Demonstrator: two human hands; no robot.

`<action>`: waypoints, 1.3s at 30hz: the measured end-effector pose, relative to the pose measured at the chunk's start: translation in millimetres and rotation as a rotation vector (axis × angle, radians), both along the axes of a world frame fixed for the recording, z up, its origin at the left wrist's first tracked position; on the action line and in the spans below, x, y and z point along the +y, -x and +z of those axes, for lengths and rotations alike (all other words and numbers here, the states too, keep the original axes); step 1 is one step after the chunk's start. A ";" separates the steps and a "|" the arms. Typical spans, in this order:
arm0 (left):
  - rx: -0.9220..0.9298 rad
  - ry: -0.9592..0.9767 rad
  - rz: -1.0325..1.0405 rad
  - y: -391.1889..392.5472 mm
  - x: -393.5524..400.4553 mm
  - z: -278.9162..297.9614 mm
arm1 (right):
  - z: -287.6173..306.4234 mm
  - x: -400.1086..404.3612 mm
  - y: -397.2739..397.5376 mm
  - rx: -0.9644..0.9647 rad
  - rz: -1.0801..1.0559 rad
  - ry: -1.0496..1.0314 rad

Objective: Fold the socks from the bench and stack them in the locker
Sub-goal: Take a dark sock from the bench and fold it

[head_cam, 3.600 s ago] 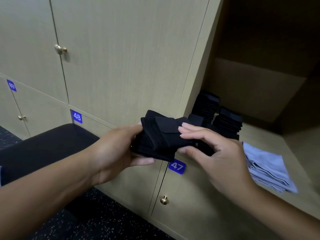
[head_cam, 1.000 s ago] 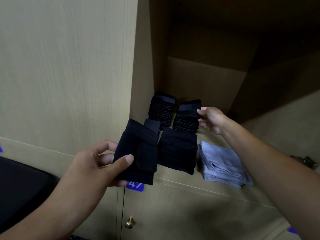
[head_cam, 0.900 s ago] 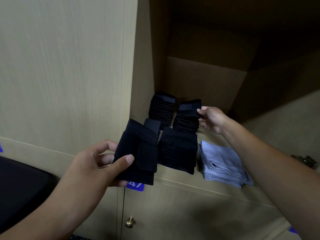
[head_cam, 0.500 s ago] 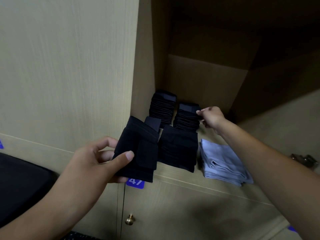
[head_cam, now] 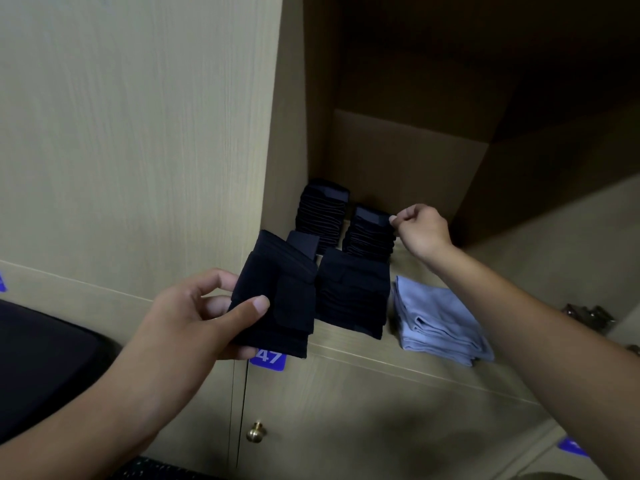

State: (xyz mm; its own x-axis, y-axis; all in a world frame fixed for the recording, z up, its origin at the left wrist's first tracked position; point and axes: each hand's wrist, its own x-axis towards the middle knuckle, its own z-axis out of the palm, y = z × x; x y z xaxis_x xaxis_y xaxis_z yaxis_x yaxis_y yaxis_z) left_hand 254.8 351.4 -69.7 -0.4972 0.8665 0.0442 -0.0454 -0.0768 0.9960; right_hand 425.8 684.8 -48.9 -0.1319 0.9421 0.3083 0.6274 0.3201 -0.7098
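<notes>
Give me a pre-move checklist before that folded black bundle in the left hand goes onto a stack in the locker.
1. Bundle held securely: ok. The left hand grips the folded black socks, thumb across the front.
2. Bundle folded: ok, it looks compact.
3. Right hand out of the way: not ok. The right hand pinches the top of the rear right stack.
4. Rear right stack squared up: cannot tell, the hand is on it.
5. Room on the shelf: ok, bare front edge showing.
6. Light blue pile clear of the black stacks: ok, it lies apart on the right.
</notes>
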 end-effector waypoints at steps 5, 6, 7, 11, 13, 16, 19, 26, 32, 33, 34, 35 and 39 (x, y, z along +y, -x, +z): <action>-0.010 0.008 -0.020 0.3 1.9 1.9 | 12.9 -62.1 5.3 0.034 0.131 -0.028; -0.021 0.004 -0.024 -0.1 2.2 3.0 | 16.1 -78.1 6.3 0.019 0.187 0.033; -0.035 -0.002 -0.027 -1.1 2.6 4.3 | 19.2 -94.2 7.3 -0.001 0.269 0.116; -0.087 -0.037 -0.029 -7.7 2.0 9.7 | 30.5 -145.0 6.2 -0.006 0.689 0.506; -0.093 -0.045 -0.040 -10.7 1.3 11.8 | 34.7 -157.5 3.6 -0.007 0.868 0.644; -0.088 -0.042 -0.049 -12.4 0.2 12.3 | 33.7 -165.4 4.6 0.013 0.996 0.709; -0.048 -0.034 -0.037 -11.6 -1.2 12.7 | 28.9 -164.1 7.1 0.066 0.982 0.680; 0.056 -0.054 -0.041 -7.2 -4.2 12.7 | 31.8 -120.2 -8.2 0.356 0.701 0.530; 0.313 -0.006 -0.029 -4.9 0.4 1.5 | 35.5 -67.4 -18.5 0.597 0.416 0.380; 0.370 0.013 -0.026 -3.6 1.4 -1.3 | 37.1 -62.3 -18.6 0.659 0.391 0.398; 0.428 0.032 -0.021 -2.2 2.1 -3.8 | 38.6 -57.2 -17.8 0.699 0.356 0.408; 0.474 0.048 -0.015 -0.6 2.6 -5.9 | 40.7 -53.9 -16.4 0.725 0.313 0.411; 0.571 0.077 -0.010 4.7 4.8 -9.5 | 42.9 -32.9 -10.7 0.695 0.195 0.418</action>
State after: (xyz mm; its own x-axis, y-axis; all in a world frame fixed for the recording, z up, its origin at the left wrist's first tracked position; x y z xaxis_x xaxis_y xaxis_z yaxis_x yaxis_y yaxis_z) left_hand 250.2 356.2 -79.2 -0.4047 0.8825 0.2394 0.5004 -0.0054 0.8658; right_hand 436.5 651.9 -6.0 -0.2134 0.9769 0.0101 -0.0370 0.0022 -0.9993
